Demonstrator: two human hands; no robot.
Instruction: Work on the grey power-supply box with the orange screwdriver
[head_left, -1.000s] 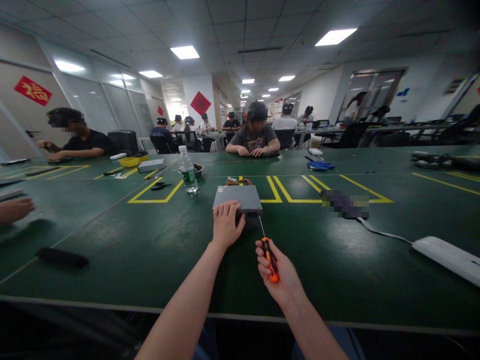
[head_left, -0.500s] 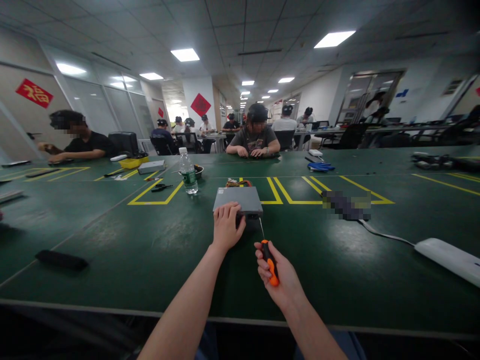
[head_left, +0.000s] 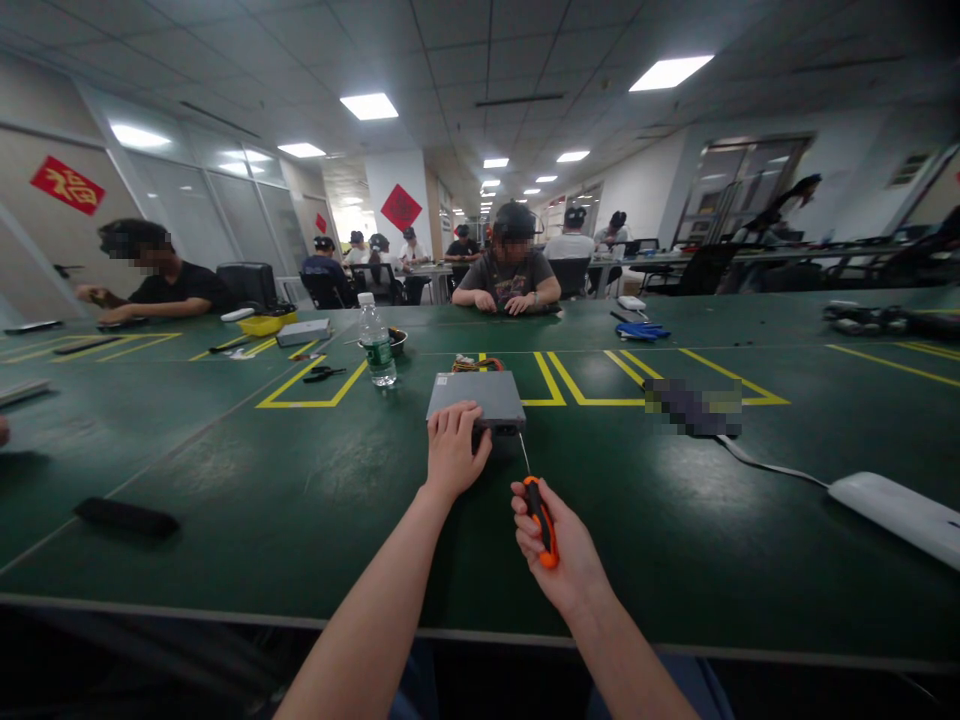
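Note:
A grey computer power supply [head_left: 487, 392] lies flat on the green table in front of me, its bundle of coloured wires [head_left: 476, 365] at the far side. My left hand [head_left: 454, 445] grips its near left part, fingers over the top and thumb against the near face. In my right hand [head_left: 559, 535] is a screwdriver [head_left: 541, 522] with an orange and black handle, fingers wrapped round it. The thin shaft points away from me, its tip at the near right corner of the power supply. Whether the tip sits in a screw is too small to tell.
A water bottle [head_left: 377, 345] stands left of the power supply, beside a bowl [head_left: 395, 343]. Black pliers [head_left: 322, 374] lie within yellow tape lines. To the right are a white power strip [head_left: 896, 515] and blue gloves [head_left: 641, 331]. A co-worker [head_left: 514, 265] sits opposite.
The screwdriver handle has turned a little in my right hand, showing a different pattern of orange and black. My left hand and the power supply stay in place.

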